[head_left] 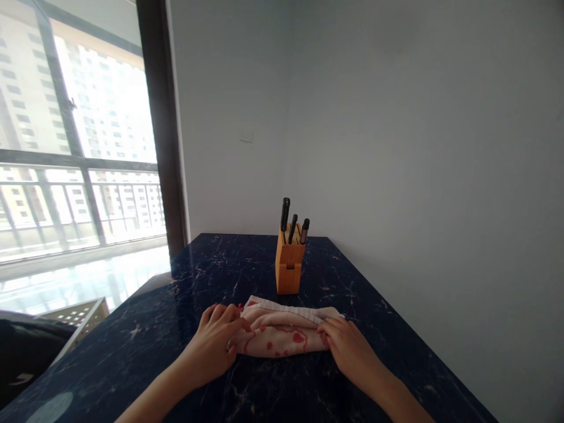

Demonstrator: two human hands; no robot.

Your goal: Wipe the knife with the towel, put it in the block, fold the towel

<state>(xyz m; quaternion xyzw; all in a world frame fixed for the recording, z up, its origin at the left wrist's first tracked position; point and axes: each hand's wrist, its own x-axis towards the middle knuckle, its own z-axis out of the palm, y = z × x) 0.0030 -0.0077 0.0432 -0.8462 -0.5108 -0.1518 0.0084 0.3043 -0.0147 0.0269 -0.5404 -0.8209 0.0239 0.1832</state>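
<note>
A pinkish-white towel with red heart prints lies folded or rolled into a long bundle across the dark table. At its left end, my left hand pinches the cloth between thumb and fingers. My right hand grips the right end, fingertips curled over the upper fold. A small red thing, too small to make out, shows beside my left fingers. Just beyond the towel stands a wooden knife block, upright, with black-handled knives in its slots.
The table has a dark blue marbled top and runs back to a pale wall. To the left is a large window. A chair with dark cloth on it stands by the table's left edge.
</note>
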